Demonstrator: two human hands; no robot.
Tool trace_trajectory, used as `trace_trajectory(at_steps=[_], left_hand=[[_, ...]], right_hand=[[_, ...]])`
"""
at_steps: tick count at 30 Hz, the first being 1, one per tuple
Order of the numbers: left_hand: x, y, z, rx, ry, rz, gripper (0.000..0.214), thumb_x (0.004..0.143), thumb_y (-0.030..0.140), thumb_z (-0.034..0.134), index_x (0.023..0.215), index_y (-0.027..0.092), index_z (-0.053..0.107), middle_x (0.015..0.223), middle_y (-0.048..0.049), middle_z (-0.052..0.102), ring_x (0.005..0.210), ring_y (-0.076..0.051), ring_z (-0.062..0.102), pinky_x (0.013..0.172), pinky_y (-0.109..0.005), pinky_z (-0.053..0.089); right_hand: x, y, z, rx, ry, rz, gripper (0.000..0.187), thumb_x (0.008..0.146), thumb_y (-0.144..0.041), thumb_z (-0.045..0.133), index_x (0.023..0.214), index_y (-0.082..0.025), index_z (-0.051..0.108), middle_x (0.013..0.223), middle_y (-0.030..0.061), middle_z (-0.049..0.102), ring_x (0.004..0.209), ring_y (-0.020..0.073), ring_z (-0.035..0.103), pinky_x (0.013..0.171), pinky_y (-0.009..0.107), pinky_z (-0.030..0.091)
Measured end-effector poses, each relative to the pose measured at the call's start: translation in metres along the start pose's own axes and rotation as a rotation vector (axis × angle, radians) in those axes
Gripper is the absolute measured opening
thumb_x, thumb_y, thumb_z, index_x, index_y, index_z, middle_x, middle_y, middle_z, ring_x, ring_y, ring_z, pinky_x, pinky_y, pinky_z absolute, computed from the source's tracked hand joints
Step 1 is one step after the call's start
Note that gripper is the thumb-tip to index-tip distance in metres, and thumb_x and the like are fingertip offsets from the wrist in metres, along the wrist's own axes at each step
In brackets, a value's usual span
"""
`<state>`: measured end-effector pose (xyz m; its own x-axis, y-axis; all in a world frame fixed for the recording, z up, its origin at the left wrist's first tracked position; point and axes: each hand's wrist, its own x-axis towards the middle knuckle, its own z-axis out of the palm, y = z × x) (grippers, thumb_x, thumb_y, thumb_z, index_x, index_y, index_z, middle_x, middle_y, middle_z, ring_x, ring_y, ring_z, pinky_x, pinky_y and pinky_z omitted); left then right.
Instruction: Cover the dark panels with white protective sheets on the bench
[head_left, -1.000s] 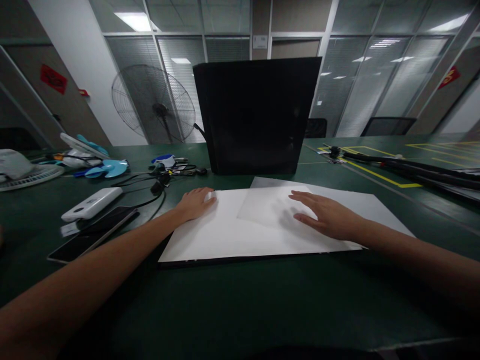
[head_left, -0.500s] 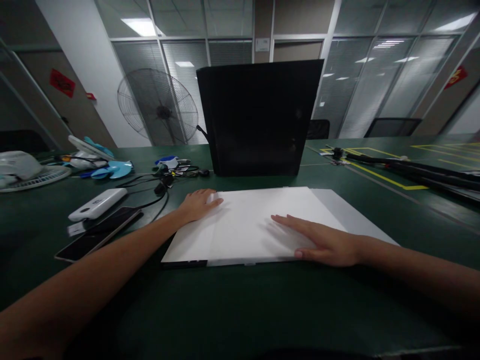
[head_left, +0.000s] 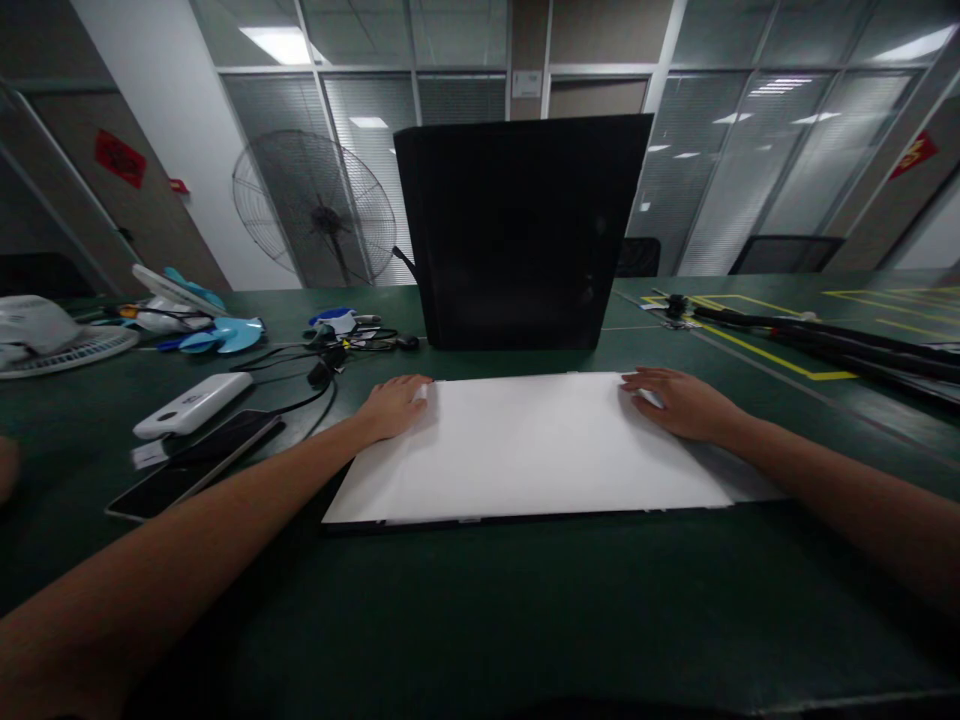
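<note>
Mostly hidden under the sheet [head_left: 517, 450], a dark panel [head_left: 427, 523] lies on the desk [head_left: 480, 610]; left hand [head_left: 394, 407] and right hand [head_left: 681, 403] rest at the sheet's far corners, their grip impossible to tell.

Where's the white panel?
Head view, centre: before the tall black object, the white panel lies on the table, left hand and right hand at its far edge.

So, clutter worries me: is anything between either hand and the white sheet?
Nothing visible: the left hand is at the far left corner of the white sheet, the right hand near its far right corner. The phone lies apart, to the left.
</note>
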<state>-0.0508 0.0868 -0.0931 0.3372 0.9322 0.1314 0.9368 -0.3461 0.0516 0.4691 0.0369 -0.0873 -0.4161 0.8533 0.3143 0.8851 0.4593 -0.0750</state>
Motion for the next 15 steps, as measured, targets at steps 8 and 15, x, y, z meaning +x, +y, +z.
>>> trace_trajectory(at_steps=[8, 15], left_hand=[[0.003, -0.003, 0.005, -0.06, 0.026, -0.008, 0.057, 0.101, 0.05, 0.037, 0.148, 0.024, 0.055, 0.156, -0.01, 0.058, 0.142, -0.033, 0.053, 0.117, -0.052, 0.041], [0.003, -0.004, -0.002, -0.128, -0.002, -0.042, 0.057, 0.097, 0.051, 0.046, 0.148, 0.026, 0.056, 0.158, -0.0078, 0.056, 0.146, -0.031, 0.051, 0.12, -0.051, 0.038]], right_hand=[[0.001, 0.03, 0.016, 0.064, 0.027, -0.043, 0.046, 0.094, -0.044, 0.052, 0.13, -0.026, 0.075, 0.137, 0.0065, 0.071, 0.135, 0.0348, 0.06, 0.119, 0.061, 0.043], [0.003, 0.014, 0.016, 0.18, -0.04, -0.017, 0.058, 0.099, -0.06, 0.046, 0.139, -0.027, 0.07, 0.153, 0.0091, 0.059, 0.143, 0.035, 0.052, 0.123, 0.059, 0.038]])
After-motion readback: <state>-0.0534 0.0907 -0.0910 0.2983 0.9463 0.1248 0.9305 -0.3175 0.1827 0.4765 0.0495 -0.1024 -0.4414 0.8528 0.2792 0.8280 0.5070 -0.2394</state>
